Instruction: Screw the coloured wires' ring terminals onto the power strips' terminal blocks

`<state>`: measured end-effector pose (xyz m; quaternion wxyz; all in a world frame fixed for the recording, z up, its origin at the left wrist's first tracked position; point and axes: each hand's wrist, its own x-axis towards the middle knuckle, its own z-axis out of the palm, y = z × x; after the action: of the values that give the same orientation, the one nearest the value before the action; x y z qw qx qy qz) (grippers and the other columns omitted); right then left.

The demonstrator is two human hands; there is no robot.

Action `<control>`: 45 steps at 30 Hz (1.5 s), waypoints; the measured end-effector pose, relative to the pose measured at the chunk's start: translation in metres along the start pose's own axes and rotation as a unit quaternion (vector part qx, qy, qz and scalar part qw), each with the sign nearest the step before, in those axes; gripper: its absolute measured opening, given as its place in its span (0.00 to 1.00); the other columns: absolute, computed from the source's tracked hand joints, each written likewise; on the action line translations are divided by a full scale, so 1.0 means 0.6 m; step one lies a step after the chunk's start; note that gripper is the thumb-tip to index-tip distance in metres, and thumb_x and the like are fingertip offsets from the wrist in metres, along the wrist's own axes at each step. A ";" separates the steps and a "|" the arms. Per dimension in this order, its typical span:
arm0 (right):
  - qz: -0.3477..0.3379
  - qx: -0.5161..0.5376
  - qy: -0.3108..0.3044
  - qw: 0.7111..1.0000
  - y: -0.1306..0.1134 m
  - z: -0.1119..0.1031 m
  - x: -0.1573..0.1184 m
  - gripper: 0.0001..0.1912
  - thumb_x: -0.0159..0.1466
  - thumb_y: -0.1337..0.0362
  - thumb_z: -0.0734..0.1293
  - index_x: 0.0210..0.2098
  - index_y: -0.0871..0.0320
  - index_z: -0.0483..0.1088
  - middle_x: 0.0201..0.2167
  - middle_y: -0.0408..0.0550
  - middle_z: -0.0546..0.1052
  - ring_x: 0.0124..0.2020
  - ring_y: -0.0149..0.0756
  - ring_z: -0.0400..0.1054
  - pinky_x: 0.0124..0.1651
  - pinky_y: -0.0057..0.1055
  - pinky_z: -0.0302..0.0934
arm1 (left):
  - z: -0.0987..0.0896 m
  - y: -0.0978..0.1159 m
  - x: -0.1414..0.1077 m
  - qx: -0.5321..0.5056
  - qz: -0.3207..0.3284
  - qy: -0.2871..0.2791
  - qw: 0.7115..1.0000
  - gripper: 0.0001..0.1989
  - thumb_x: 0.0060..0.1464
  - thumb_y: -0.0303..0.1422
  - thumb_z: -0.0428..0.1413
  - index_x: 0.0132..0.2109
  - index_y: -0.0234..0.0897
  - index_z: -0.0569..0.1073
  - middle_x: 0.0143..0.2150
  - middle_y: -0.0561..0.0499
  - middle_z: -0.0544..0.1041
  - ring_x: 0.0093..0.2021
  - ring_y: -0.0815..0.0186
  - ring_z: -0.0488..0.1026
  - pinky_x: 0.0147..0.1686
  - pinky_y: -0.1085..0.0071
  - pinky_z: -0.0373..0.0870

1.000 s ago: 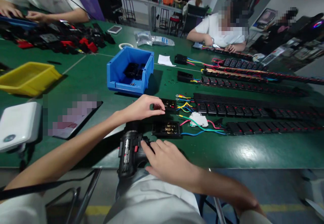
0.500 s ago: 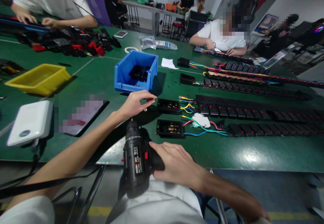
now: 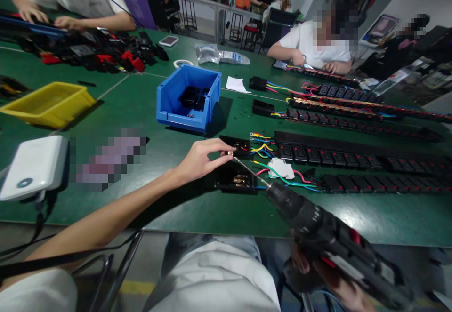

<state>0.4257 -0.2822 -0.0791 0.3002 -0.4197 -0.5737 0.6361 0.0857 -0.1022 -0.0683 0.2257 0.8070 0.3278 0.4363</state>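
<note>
Left fingertips: your left hand pinches a small metal piece between thumb and forefinger; the piece is too small to name surely.
Metal piece: it sits at the very ends of those fingers, nearer you than the blue bin and to its right.
Bit to piece: the tip of the long bit comes up to the piece from its right and your side; touching or just beside it, you cannot tell.
Drill axis: the power drill points away from you and leftward, its body running back toward you, well to the right of the blue bin.
Nearer hand: your left, at the piece itself; your right hand is at the far end of the tool.
Right fingers: wrapped round the drill's handle, partly dark and blurred; the trigger finger's press cannot be told.
Left arm pose: forearm reaches in from your left, slanting forward past the near side of the blue bin, palm turned inward.
Black boxes: the far box and near box lie around your fingertips, both right of the blue bin and nearer you.
</note>
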 end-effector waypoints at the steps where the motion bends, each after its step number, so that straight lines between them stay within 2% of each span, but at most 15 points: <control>1: -0.017 0.035 0.010 0.999 -0.001 -0.001 0.000 0.19 0.63 0.49 0.59 0.41 0.58 0.68 0.22 0.46 0.67 0.23 0.33 0.62 0.28 0.32 0.61 | 0.008 0.009 -0.002 -0.006 0.012 -0.013 1.000 0.11 0.57 0.33 0.59 0.46 0.34 0.77 0.37 0.47 0.78 0.36 0.68 0.74 0.40 0.72 0.71; 5: -0.049 0.248 0.044 0.966 -0.025 -0.012 0.024 0.20 0.62 0.53 0.59 0.47 0.58 0.64 0.18 0.41 0.60 0.19 0.29 0.56 0.25 0.29 0.58 | 0.030 0.027 -0.008 -0.032 0.018 -0.032 0.999 0.10 0.56 0.33 0.59 0.45 0.35 0.77 0.36 0.47 0.78 0.35 0.69 0.75 0.39 0.72 0.71; 8: -0.032 0.307 0.033 0.951 -0.037 -0.039 0.055 0.18 0.61 0.53 0.58 0.45 0.58 0.65 0.16 0.39 0.55 0.18 0.28 0.51 0.23 0.27 0.55 | 0.035 0.029 -0.001 -0.039 -0.004 -0.028 0.999 0.09 0.56 0.34 0.60 0.43 0.35 0.77 0.35 0.48 0.78 0.35 0.69 0.74 0.39 0.72 0.70; 12: -0.004 0.317 0.036 0.948 -0.025 -0.070 0.097 0.19 0.62 0.51 0.57 0.42 0.58 0.65 0.15 0.37 0.50 0.16 0.27 0.47 0.21 0.26 0.54 | 0.033 0.025 0.015 -0.042 -0.037 0.002 0.998 0.09 0.55 0.35 0.61 0.41 0.35 0.77 0.35 0.49 0.78 0.34 0.69 0.74 0.38 0.72 0.70; 15: 0.019 0.327 0.031 0.944 -0.008 -0.075 0.117 0.18 0.62 0.51 0.57 0.42 0.58 0.65 0.15 0.36 0.50 0.16 0.26 0.46 0.20 0.25 0.53 | 0.033 0.014 0.017 -0.050 -0.044 0.016 0.998 0.08 0.54 0.34 0.61 0.41 0.35 0.76 0.36 0.49 0.78 0.34 0.69 0.75 0.38 0.73 0.71; 20: 0.036 0.350 0.022 0.936 0.009 -0.072 0.123 0.18 0.61 0.52 0.57 0.42 0.57 0.66 0.15 0.36 0.50 0.14 0.24 0.43 0.18 0.23 0.51 | 0.033 -0.023 0.001 -0.018 -0.013 0.008 1.000 0.08 0.55 0.34 0.61 0.41 0.35 0.76 0.37 0.48 0.79 0.36 0.69 0.75 0.39 0.72 0.72; 24: 0.043 0.349 0.034 0.936 0.018 -0.075 0.119 0.19 0.61 0.53 0.57 0.44 0.59 0.66 0.15 0.37 0.53 0.14 0.26 0.47 0.18 0.25 0.52 | 0.027 -0.040 -0.007 -0.003 -0.012 0.024 1.000 0.08 0.54 0.34 0.62 0.40 0.35 0.76 0.35 0.48 0.79 0.35 0.69 0.76 0.37 0.73 0.72; 32: 0.077 0.361 -0.050 0.928 0.019 -0.073 0.121 0.22 0.61 0.53 0.58 0.48 0.61 0.67 0.15 0.40 0.57 0.15 0.27 0.51 0.21 0.26 0.53 | 0.017 -0.040 -0.009 0.020 0.002 0.058 0.998 0.08 0.52 0.32 0.63 0.39 0.35 0.77 0.35 0.48 0.79 0.35 0.68 0.76 0.36 0.72 0.73; 45: 0.076 0.337 -0.075 0.935 0.017 -0.073 0.121 0.23 0.62 0.52 0.58 0.50 0.61 0.68 0.16 0.41 0.59 0.15 0.27 0.55 0.21 0.25 0.55 | 0.022 -0.031 -0.015 0.003 0.004 0.057 0.998 0.09 0.51 0.29 0.63 0.41 0.36 0.77 0.35 0.48 0.79 0.35 0.69 0.75 0.35 0.72 0.73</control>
<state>0.4312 -0.2002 -0.1025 0.3311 -0.2869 -0.3130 0.8427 0.0871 -0.0970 -0.0922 0.2023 0.7827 0.3382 0.4818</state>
